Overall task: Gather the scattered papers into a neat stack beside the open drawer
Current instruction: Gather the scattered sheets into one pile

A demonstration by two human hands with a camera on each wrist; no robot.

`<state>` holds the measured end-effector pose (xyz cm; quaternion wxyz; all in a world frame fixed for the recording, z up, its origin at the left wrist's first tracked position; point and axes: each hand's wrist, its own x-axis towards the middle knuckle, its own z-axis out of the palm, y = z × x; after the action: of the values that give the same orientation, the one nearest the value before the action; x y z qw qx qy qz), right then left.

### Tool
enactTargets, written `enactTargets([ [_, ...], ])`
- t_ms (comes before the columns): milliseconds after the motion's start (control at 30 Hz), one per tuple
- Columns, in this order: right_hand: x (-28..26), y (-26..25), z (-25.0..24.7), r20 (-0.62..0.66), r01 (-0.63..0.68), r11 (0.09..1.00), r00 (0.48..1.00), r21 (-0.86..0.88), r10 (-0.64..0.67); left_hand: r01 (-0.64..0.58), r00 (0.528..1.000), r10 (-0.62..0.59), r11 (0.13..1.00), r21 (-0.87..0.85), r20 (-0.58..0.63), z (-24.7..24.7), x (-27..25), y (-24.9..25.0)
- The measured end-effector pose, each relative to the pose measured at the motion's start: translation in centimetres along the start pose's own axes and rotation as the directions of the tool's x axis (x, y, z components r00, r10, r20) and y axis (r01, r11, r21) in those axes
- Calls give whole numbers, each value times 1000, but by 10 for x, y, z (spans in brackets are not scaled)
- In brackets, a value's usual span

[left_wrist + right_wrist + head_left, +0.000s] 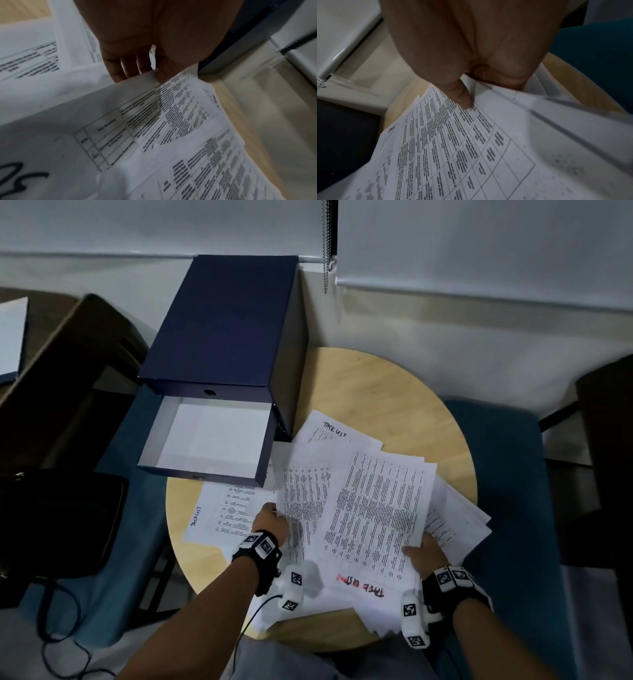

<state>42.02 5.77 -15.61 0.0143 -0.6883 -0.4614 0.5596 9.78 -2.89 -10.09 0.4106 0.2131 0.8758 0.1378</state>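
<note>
A loose, fanned bundle of printed papers (370,508) lies over the round wooden table (394,392), right of the open drawer (209,440) of the dark blue box. My left hand (270,520) pinches the left edge of one printed sheet (154,108), thumb on top and fingers (120,67) under it. My right hand (424,553) grips the bundle's right side, its thumb (462,97) pressed on the top sheet (453,142) and its fingers hidden beneath. One more sheet (222,511) lies flat in front of the drawer, and another (329,433) pokes out behind the bundle.
The dark blue drawer box (222,326) stands at the table's back left against the wall. Teal chairs (507,474) flank the table on both sides. A black bag (58,522) with a cable sits on the left. A blind chain (327,244) hangs at the back.
</note>
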Motion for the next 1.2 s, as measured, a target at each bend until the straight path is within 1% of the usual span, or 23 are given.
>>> enactTargets([
  [67,-1,1,1,5,12,1000,1000,-18,-12,-51,997,51,999,6,-49,1,-10,7],
  [167,-17,-11,0,-34,-4,998,999,-67,2,-140,978,141,990,19,-154,-3,-28,18],
  [267,-21,-13,0,-75,-50,994,996,-98,42,-267,936,273,962,58,-224,-12,-45,31],
  [367,-19,-15,2,-88,-70,990,994,-125,59,-382,878,399,917,115,-265,-31,-60,43],
  [400,-19,-15,2,-83,-80,987,994,-140,69,-418,852,441,898,140,-284,-39,-65,47],
  [433,-19,-16,2,-77,-83,986,994,-146,72,-463,813,494,869,173,-308,-48,-70,51],
  [500,-19,-19,1,-68,-80,981,995,-179,69,-543,717,591,806,236,-370,-67,-81,61],
  [567,-18,-19,0,-70,-95,977,994,-191,83,-594,626,633,766,246,-456,-87,-89,71],
  [600,-17,-19,0,-72,-101,975,993,-200,88,-615,590,635,754,232,-498,-96,-90,75],
  [633,-17,-19,0,-76,-98,974,994,-203,84,-631,580,624,751,196,-524,-103,-91,79],
  [667,-18,-20,0,-74,-93,974,994,-209,79,-639,598,605,756,143,-525,-108,-90,83],
  [700,-19,-20,-1,-71,-86,976,995,-199,73,-640,637,584,765,78,-502,-109,-86,86],
  [733,-18,-19,-2,-62,-86,979,995,-186,76,-634,686,563,773,2,-460,-108,-82,88],
  [800,-17,-17,-3,-15,-65,993,998,-98,64,-592,783,511,787,-173,-354,-94,-71,89],
  [833,-16,-14,-3,-3,-60,998,998,-5,60,-555,823,484,795,-246,-297,-81,-65,87],
  [867,-14,-11,-4,6,-62,993,998,104,62,-519,853,464,802,-297,-238,-68,-61,85],
  [933,-19,-9,-5,35,-109,931,994,349,103,-451,891,435,822,-348,-128,-36,-49,78],
  [967,-25,-11,-7,66,-135,874,991,467,117,-418,906,416,849,-324,-80,-20,-43,72],
  [1000,-28,-11,-7,115,-162,821,986,548,118,-374,924,382,889,-265,-23,-6,-39,66],
  [1033,-31,-12,-9,136,-181,776,983,604,123,-327,940,340,925,-192,37,9,-34,58],
  [1100,-35,-13,-9,153,-177,726,983,665,99,-274,948,280,960,-56,153,33,-29,44],
  [1133,-32,-11,-10,135,-152,726,987,671,83,-284,942,276,959,16,189,42,-29,40],
  [1200,-27,-9,-11,104,-151,723,988,674,110,-329,931,300,936,124,206,53,-28,34],
])
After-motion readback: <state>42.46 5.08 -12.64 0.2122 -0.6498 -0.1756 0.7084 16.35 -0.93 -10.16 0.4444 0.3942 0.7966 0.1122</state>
